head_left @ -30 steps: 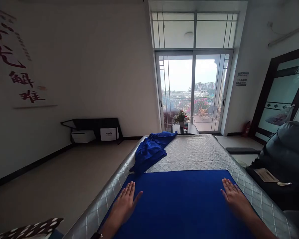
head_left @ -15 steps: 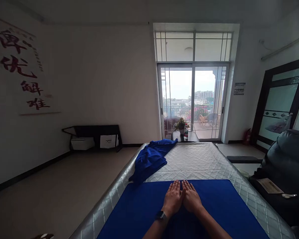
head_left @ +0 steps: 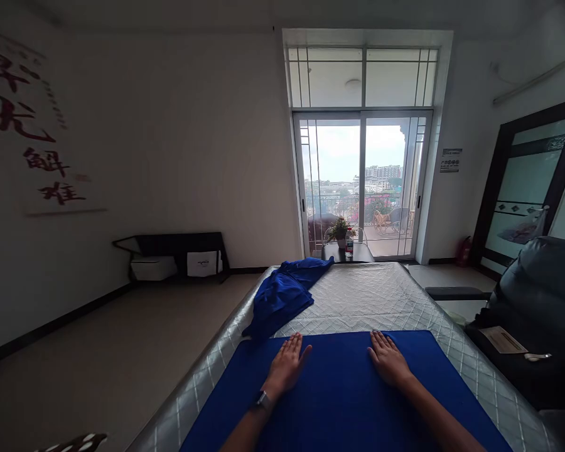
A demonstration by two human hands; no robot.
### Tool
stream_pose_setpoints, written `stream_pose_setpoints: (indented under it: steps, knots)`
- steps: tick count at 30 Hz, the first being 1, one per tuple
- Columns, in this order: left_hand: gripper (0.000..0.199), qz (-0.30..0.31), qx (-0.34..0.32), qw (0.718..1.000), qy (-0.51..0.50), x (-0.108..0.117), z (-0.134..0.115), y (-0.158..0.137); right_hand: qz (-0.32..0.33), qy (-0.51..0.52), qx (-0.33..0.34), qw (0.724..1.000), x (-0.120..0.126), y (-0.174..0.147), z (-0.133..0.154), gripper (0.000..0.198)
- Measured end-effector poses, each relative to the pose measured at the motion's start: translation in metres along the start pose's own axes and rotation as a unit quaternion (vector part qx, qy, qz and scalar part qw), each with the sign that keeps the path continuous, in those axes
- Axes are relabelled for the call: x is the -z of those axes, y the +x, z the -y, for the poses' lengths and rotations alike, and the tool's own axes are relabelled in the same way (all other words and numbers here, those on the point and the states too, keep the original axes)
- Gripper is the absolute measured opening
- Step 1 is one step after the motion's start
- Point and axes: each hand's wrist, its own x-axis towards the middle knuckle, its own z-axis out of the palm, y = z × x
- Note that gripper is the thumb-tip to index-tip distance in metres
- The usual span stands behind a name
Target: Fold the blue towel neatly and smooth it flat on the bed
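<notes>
Your hands have just come apart, FYI: half a sec ago they were side by side, approx mid-cloth, and a sec ago they were out near the two side edges. Now your left hand (head_left: pixel 285 367) is L of centre and your right hand (head_left: pixel 390 361) R of centre, both palm-down on the flat blue cloth (head_left: pixel 329 408), fingertips right by its far edge. Grip on both: wide, fingers extended, nothing held. The cloth itself hasn't visibly shifted; it's spread on the silver quilted cover (head_left: pixel 362 295), looking smooth betw. your hands, w/ its far edge approx straight. So, IMO, this outward pass is spreading pressure from the middle toward the sides, & you're only partway: the strips nearer both side edges aren't under your palms at the mo. The crumpled blue cloth (head_left: pixel 282 295) stays bunched beyond the far L corner, on the same cover; its near end meets that corner, can't tell if the two overlap. Worth watching, as an outward L push could nudge it. The near edge of the flat cloth is out of frame, so no info there.
</notes>
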Motion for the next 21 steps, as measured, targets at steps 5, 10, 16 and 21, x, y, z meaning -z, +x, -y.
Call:
stream_pose_setpoints:
  steps: [5,10,16,21]
  knots:
    - [0.064,-0.019,0.041,0.998,0.038,0.003,0.117,-0.027,-0.05,-0.071,-0.089,0.992,-0.001,-0.012,-0.12,0.071]
    - [0.068,-0.037,0.103,0.993,0.034,-0.001,0.156,-0.035,-0.072,-0.087,-0.12,0.986,-0.018,-0.01,-0.171,0.071]
    - [0.067,-0.056,0.089,0.994,0.038,-0.007,0.155,-0.029,-0.091,-0.085,-0.117,0.985,-0.028,-0.007,-0.172,0.071]
    - [0.072,-0.057,0.083,0.994,0.046,-0.004,0.15,-0.03,-0.089,-0.089,-0.128,0.984,-0.023,-0.007,-0.167,0.069]
